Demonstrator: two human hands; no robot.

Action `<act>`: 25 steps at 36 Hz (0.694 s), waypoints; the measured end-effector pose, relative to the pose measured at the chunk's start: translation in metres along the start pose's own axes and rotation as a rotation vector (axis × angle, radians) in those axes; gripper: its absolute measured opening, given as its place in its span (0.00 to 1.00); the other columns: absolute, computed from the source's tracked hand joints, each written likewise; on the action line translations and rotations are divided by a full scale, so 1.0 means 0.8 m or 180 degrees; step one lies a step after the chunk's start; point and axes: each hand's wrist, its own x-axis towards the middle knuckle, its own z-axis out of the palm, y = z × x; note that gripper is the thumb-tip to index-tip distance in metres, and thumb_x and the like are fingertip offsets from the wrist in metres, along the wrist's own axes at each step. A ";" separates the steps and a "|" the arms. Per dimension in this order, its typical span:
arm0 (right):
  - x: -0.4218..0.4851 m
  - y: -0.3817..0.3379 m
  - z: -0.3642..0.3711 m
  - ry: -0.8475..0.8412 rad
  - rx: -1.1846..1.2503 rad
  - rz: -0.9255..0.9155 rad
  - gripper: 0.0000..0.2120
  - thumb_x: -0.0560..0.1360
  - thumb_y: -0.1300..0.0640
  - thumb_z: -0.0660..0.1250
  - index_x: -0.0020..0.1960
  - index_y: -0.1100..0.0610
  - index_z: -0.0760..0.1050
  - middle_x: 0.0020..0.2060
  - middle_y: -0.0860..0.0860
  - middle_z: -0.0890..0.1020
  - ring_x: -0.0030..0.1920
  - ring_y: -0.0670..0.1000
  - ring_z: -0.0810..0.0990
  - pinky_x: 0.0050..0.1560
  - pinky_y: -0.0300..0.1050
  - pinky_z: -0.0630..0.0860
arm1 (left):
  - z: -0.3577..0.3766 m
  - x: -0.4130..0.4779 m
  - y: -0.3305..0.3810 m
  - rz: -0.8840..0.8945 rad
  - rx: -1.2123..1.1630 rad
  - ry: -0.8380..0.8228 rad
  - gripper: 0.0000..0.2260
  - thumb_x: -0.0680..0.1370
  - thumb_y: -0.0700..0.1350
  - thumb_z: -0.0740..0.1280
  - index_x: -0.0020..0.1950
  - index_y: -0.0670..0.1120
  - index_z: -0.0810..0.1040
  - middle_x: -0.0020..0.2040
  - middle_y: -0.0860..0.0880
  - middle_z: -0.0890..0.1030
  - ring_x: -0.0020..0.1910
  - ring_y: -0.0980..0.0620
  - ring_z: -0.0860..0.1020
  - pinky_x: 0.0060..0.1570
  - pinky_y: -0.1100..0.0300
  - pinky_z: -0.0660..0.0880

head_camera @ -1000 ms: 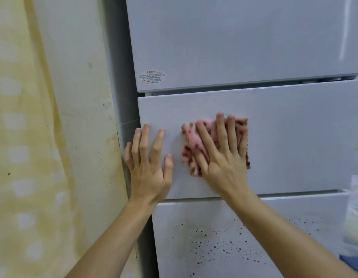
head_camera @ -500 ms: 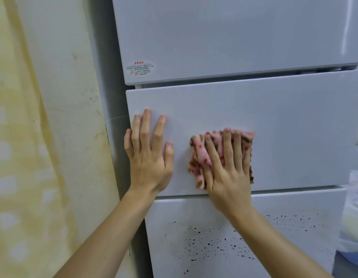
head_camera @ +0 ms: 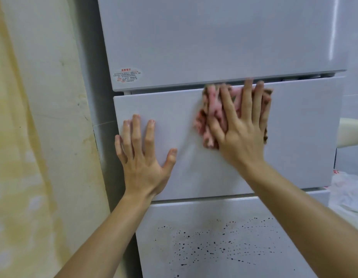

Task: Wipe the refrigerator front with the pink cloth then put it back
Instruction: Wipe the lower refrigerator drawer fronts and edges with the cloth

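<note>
We look down from head height at a white refrigerator front made of stacked panels. Our right hand lies flat on a bunched pink cloth, its fingers straight and spread, pressing the cloth against the middle panel right at that panel's top edge, with the fingertips reaching the seam below the upper door. The cloth sits directly under the palm and fingers, showing mostly to the left of the hand and past its fingertips. Our left hand rests flat and bare on the same panel near its left edge, fingers straight and apart, well clear of the cloth. The right hand alone works the cloth. The lower panel beneath both wrists carries many dark specks, so it likely remains to be wiped, straight downward from the cloth.
</note>
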 end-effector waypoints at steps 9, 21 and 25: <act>-0.029 0.009 0.008 0.0309 0.0182 -0.0085 0.24 0.89 0.53 0.55 0.82 0.62 0.61 0.80 0.67 0.63 0.81 0.69 0.59 0.82 0.66 0.54 | 0.004 0.000 0.024 0.0128 -0.0153 0.0069 0.30 0.82 0.56 0.61 0.82 0.46 0.64 0.84 0.41 0.58 0.84 0.40 0.54 0.80 0.36 0.51; -0.185 0.104 -0.024 -0.0569 0.0074 -0.0897 0.32 0.83 0.50 0.57 0.85 0.53 0.53 0.85 0.56 0.50 0.85 0.59 0.50 0.84 0.59 0.47 | 0.014 -0.010 0.060 0.0432 -0.0053 -0.0015 0.30 0.81 0.61 0.63 0.81 0.50 0.68 0.83 0.42 0.62 0.83 0.41 0.58 0.79 0.35 0.54; -0.132 0.106 -0.029 -0.0437 0.0089 -0.0739 0.32 0.82 0.51 0.57 0.84 0.55 0.56 0.84 0.60 0.54 0.84 0.61 0.51 0.84 0.60 0.47 | 0.020 -0.007 0.071 0.0392 -0.0030 0.0006 0.32 0.81 0.64 0.64 0.81 0.51 0.68 0.83 0.41 0.61 0.83 0.41 0.59 0.78 0.34 0.56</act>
